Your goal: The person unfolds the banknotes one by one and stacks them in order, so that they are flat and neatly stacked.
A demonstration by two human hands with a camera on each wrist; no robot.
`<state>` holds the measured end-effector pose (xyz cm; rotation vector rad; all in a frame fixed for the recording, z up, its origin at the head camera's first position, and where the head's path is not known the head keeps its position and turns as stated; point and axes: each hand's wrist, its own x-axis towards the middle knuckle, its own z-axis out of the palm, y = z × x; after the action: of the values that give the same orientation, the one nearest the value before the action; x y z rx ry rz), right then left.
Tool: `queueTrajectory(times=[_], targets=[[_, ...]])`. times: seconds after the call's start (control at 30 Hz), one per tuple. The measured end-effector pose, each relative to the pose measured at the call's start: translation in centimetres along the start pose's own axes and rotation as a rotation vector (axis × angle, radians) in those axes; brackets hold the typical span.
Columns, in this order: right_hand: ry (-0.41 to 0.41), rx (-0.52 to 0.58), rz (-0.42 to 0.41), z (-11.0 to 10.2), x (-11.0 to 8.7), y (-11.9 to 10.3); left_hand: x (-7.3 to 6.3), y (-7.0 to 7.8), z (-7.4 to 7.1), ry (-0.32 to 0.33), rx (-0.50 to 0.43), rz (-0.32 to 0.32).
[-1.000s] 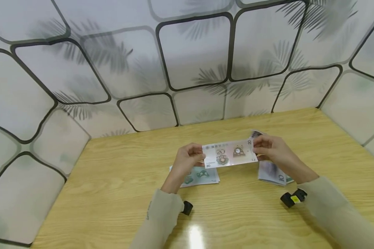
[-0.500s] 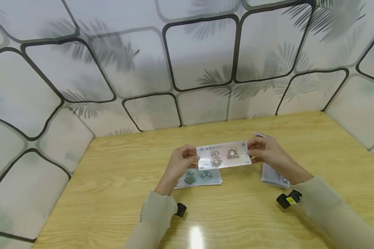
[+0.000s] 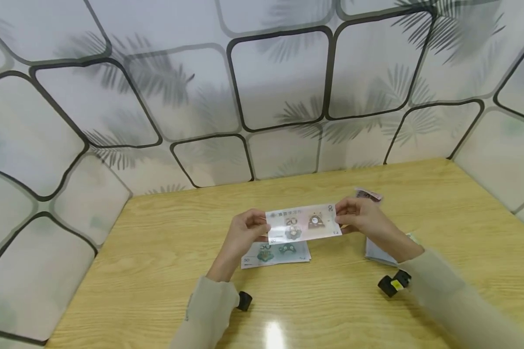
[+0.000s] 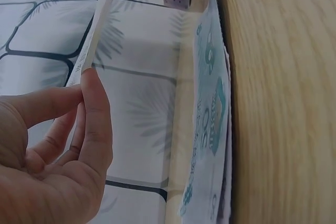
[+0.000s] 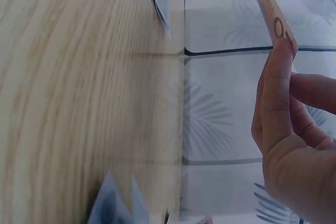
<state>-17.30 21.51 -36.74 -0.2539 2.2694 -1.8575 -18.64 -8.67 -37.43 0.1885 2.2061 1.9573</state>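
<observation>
A pale pinkish play banknote marked 20 (image 3: 303,223) is stretched flat above the table between both hands. My left hand (image 3: 242,232) pinches its left end between thumb and fingers, as the left wrist view also shows with the left hand (image 4: 68,140). At the other end, my right hand (image 3: 367,223) pinches the edge near the corner number. Below the held note lies a small pile of green banknotes marked 50 (image 3: 275,254), partly covered by it in the head view. Under the right forearm sits another pile of banknotes (image 3: 379,253), mostly hidden.
A darker purplish banknote (image 3: 368,195) lies behind the right hand. All the piles rest on a light wood-grain table (image 3: 170,271). A patterned curtain-like backdrop (image 3: 279,82) with dark outlines and leaf prints rises along the table's back and sides.
Both hands have drifted left and slightly nearer with the 20 banknote between them. More of the green pile's right part and the purplish banknote shows. Both grips stay the same.
</observation>
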Motion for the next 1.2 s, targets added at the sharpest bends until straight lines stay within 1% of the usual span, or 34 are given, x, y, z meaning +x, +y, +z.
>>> queueTrajectory(times=[0.23, 0.37, 0.6, 0.77, 1.0, 1.2], targets=[[-0.012, -0.005, -0.039, 1.2, 0.5, 0.0, -0.4, -0.2, -1.0, 0.026, 0.022, -0.007], [-0.024, -0.013, -0.044, 2.0, 0.9, 0.1, -0.7, -0.3, -1.5, 0.041, 0.039, -0.012], [-0.023, -0.016, -0.042, 2.7, 1.3, 0.0, -0.8, -0.4, -1.8, 0.042, 0.079, -0.019], [-0.026, -0.025, -0.056, 3.3, 1.5, -0.2, -0.8, -0.5, -2.0, 0.07, 0.121, -0.017], [-0.041, 0.004, -0.041, 4.2, 1.9, -0.4, -0.9, -0.6, -2.8, 0.105, 0.129, -0.036], [-0.059, 0.011, -0.026, 4.7, 2.3, -0.2, -1.2, -0.6, -3.2, 0.108, 0.133, -0.045]])
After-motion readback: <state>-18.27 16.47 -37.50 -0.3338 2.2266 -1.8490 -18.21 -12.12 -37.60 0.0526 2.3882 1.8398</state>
